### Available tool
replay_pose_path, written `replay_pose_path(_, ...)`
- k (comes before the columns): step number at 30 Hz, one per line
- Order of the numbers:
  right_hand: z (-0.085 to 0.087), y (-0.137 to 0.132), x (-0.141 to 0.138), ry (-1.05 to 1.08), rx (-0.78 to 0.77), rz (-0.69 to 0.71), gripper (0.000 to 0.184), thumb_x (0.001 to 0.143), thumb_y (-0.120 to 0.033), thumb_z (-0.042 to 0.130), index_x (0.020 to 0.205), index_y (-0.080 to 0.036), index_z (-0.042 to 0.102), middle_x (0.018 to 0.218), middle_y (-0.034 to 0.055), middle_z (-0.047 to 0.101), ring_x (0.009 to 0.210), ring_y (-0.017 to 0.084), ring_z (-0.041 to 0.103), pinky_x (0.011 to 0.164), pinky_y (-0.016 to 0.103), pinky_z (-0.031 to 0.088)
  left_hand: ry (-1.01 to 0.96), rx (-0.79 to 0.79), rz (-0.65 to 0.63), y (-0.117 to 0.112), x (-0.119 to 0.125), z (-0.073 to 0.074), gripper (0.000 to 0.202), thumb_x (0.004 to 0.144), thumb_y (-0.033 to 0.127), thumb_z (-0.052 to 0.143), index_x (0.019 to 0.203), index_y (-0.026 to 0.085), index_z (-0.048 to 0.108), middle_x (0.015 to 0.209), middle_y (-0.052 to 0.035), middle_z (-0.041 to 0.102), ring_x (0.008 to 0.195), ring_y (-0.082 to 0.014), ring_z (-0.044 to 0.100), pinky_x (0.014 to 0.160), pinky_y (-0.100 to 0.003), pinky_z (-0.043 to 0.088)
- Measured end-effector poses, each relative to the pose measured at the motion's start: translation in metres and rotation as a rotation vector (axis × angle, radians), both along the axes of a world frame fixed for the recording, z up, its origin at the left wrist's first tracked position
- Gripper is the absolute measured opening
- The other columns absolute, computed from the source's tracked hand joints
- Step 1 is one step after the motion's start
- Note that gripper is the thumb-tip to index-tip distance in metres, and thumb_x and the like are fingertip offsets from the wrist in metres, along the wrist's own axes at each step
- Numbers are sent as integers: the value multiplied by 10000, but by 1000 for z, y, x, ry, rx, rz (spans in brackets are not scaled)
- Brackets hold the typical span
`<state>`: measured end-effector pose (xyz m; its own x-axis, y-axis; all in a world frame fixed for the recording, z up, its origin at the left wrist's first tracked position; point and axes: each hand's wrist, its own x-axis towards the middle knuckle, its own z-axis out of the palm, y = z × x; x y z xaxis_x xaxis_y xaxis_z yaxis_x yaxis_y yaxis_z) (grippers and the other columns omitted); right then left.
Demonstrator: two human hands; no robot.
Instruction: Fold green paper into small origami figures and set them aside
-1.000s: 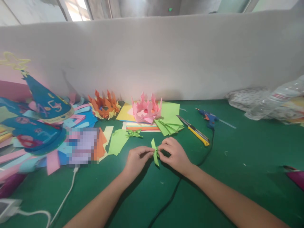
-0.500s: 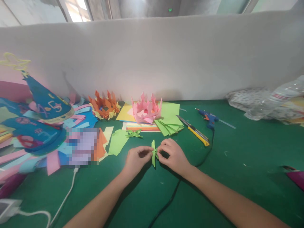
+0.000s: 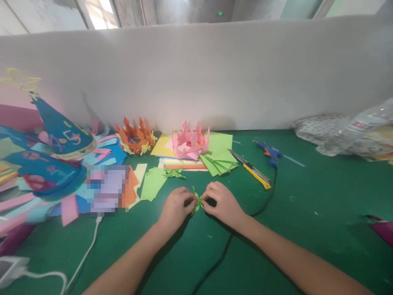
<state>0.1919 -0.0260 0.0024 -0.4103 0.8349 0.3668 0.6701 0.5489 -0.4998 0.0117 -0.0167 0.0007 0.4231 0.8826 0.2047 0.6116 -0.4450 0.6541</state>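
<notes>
A small folded piece of green paper (image 3: 199, 201) with pointed flaps is pinched between my two hands just above the green table. My left hand (image 3: 179, 203) is closed on its left side with thumb and forefinger. From the right, my right hand (image 3: 221, 203) pinches the other side the same way. My fingertips hide part of the folds. Beyond my left hand lies a similar folded green paper piece (image 3: 174, 172), next to loose green paper sheets (image 3: 152, 183).
Behind the hands sit a pink paper crown (image 3: 190, 145), an orange paper crown (image 3: 135, 139) and fanned green strips (image 3: 218, 164). A yellow utility knife (image 3: 257, 176) and a blue glue gun (image 3: 270, 153) lie to the right. Blue cone hats (image 3: 63, 127) stand left; a plastic bottle (image 3: 357, 127) lies far right.
The green paper piece has turned between my fingers, so its long upright flap now shows as several smaller spread points. Both hands have shifted only slightly.
</notes>
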Motion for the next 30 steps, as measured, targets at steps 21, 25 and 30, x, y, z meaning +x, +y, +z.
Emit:
replay_pose_path(21, 3, 1, 0, 5, -42, -13, 110, 707, -74, 616, 665, -170, 580, 697, 9, 528, 711, 157, 476, 657, 281, 366, 188, 269, -196, -3, -7, 16, 144, 818, 322, 563, 834, 181, 589, 920, -53, 613, 906, -223, 488, 818, -394, 372)
replay_pose_path(25, 4, 1, 0, 6, -54, -12, 109, 709, -72, 621, 667, -167, 589, 695, 9, 534, 713, 156, 477, 664, 281, 367, 196, 256, -172, -5, -7, 18, 85, 794, 269, 573, 819, 188, 578, 905, -35, 615, 902, -215, 477, 817, -391, 353)
replay_pose_path(30, 5, 2, 1, -4, -72, 8, 114, 705, -65, 631, 669, -169, 603, 698, 7, 541, 714, 152, 478, 669, 279, 367, 207, 241, -148, -6, -7, 20, 47, 780, 170, 534, 819, 190, 552, 853, -17, 621, 882, -205, 473, 791, -379, 337)
